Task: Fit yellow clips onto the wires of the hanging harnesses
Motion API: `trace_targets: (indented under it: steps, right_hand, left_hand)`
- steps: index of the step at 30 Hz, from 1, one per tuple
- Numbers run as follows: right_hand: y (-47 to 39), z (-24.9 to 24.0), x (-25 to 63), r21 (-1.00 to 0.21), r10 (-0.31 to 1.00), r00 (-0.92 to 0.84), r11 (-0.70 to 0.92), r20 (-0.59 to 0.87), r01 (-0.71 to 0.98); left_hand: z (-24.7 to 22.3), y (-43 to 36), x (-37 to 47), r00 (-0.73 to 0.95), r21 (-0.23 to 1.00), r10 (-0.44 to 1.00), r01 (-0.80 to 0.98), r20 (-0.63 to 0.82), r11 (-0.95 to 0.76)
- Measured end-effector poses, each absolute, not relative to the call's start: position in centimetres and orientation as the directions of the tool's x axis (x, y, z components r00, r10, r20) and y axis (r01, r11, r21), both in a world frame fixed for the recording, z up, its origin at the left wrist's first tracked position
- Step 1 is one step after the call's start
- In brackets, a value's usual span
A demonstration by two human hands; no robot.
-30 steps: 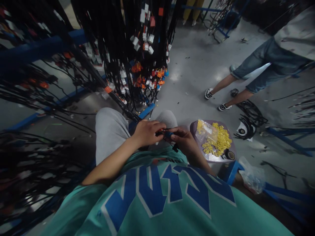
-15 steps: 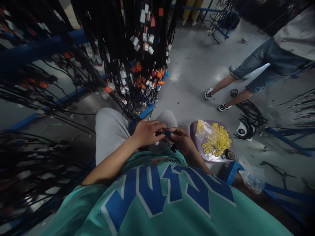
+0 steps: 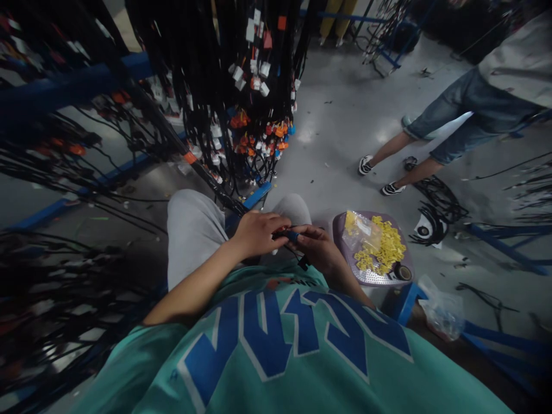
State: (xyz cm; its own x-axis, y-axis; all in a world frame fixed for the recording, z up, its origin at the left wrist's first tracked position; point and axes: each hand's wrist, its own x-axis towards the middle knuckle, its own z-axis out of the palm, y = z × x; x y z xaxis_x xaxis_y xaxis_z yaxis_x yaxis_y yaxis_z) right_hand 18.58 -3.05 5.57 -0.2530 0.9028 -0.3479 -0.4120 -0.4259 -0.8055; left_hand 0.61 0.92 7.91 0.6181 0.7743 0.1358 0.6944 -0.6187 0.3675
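I've L hand curled round thin dark wiring, R hand pinching small blue cylindrical connector btwn them; looks mid-job, neither set down; can't tell what's left.

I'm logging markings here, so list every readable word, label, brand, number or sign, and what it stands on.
None reads with certainty.
Green shirt: large blue letters, too stylised and distorted.
Same shirt: small dark print, too blurred.
Plastic bag beside yellow pieces: pale label, too small.
White tags among hanging cables: too blurred to tell whether marked.
Blue piece in the right hand: no marking can be made out.
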Motion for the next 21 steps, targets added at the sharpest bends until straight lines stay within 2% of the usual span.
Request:
trace_targets:
  steps: [3,10,14,21]
  right_hand:
    - [-3.1,6.0,18.7,-0.812,0.902,-0.256,-0.426,-0.347,-0.399]
    - [-3.1,5.9,18.6,-0.868,0.93,-0.143,-0.367,-0.338,-0.335]
    - [-2.7,6.0,19.3,-0.863,0.931,-0.136,-0.366,-0.34,-0.348]
    - [-2.5,5.7,18.7,-0.875,0.936,-0.149,-0.35,-0.318,-0.335]
  left_hand:
    - [8.0,0.9,0.6,0.608,0.377,0.785,0.705,0.115,-0.601]
    - [8.0,1.1,0.2,0.648,0.391,0.757,0.676,0.086,-0.624]
    - [8.6,1.3,-1.1,0.685,0.443,0.724,0.628,0.075,-0.64]
    - [8.8,1.8,-4.5,0.499,0.567,0.856,0.67,0.134,-0.479]
